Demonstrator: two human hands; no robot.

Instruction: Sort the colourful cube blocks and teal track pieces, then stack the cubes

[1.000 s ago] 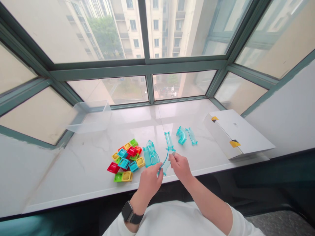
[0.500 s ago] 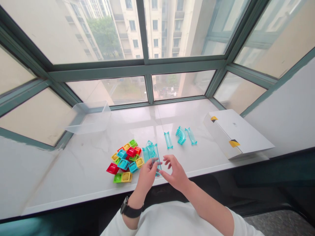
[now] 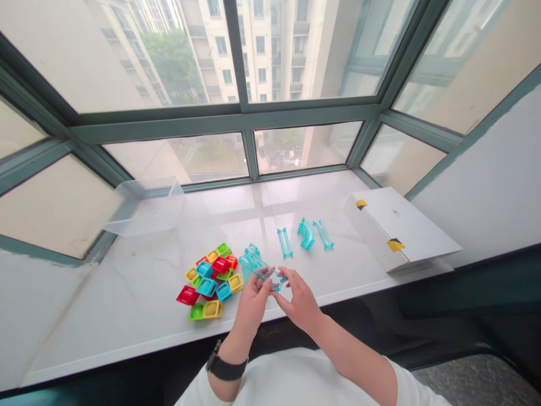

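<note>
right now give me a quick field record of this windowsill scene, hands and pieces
surface: white marble sill under a window
left hand: left hand grips a clear teal track piece
right hand: right hand touches the same piece at its near end
wrist: dark watch on the left wrist
left of hands: pile of coloured square blocks
beyond hands: straight teal piece, curved teal pieces
far left: clear plastic tub
right: white box with yellow tape
</note>
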